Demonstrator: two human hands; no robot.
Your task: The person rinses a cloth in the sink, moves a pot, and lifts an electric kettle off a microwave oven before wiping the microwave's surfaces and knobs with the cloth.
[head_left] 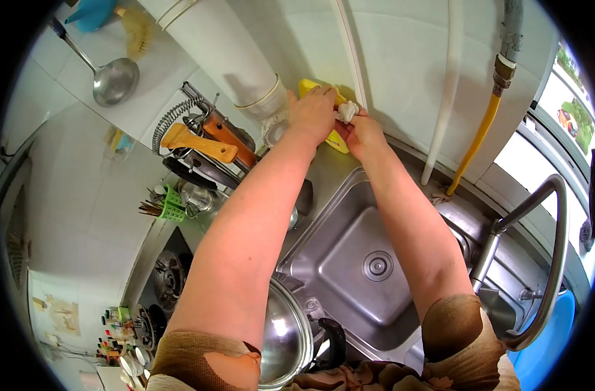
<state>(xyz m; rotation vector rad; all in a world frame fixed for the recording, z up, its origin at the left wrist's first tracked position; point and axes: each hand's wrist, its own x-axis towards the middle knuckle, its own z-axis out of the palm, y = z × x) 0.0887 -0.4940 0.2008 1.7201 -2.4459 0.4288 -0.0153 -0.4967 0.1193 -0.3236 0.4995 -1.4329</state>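
My left hand (312,116) reaches to the back wall corner, its fingers bent over a yellow plastic item (337,141); their tips are hidden. Parts of this item show above and below the hand, but its kind I cannot make out. Close beside it, my right hand (364,133) has its fingers closed on a small crumpled white cloth or tissue (348,112). Both hands are beyond the far edge of the steel sink (349,244), near the lower end of a thick white pipe (229,55).
A utensil rack with a wooden-handled tool (200,142) stands left of my hands. A ladle (115,81) hangs on the wall. Below my left arm sits a steel pot (286,332). The curved faucet (558,260) rises at right, near a yellow hose (483,137) and blue basin (551,335).
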